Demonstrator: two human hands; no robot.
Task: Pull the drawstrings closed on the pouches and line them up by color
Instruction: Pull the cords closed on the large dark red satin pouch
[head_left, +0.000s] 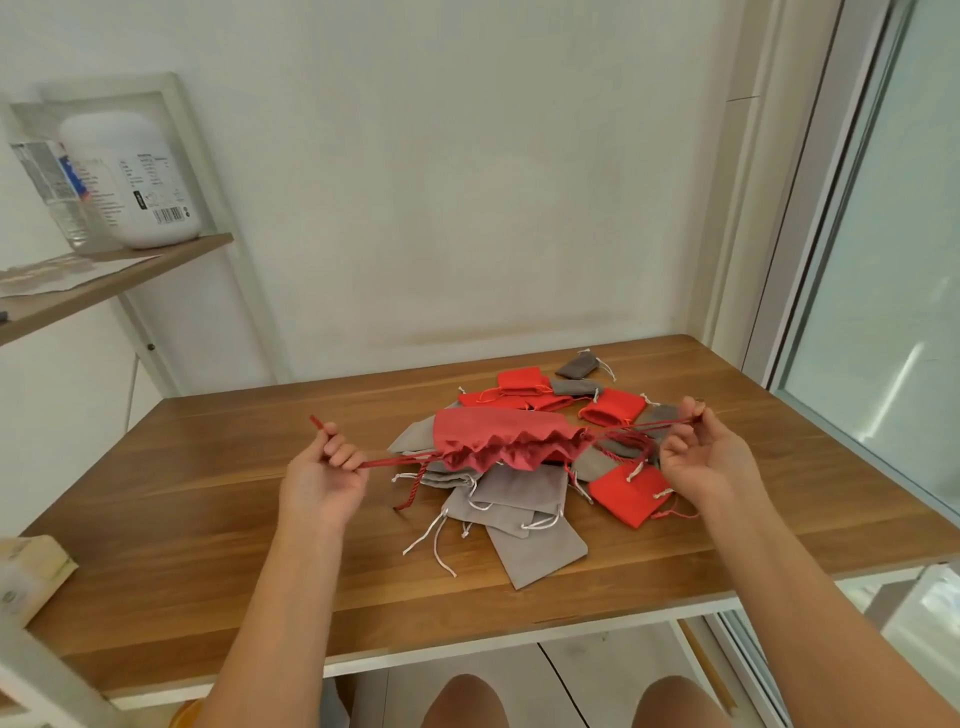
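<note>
A dark red drawstring (395, 461) is gripped in the curled left hand (324, 470), its opposite cord (641, 428) pinched by the right hand (704, 454); between them a large red pouch (511, 439) is held, mouth gathered, above mixed red and grey pouches (519, 512) heaped on the desk (208, 499).

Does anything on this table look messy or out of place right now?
Yes. The red pouches and grey pouches lie in one jumbled, overlapping heap on the table, colours mixed, cords trailing loose, not in rows. One dark grey pouch lies furthest back, toward the wall. Nothing looks torn or spilled.
</note>
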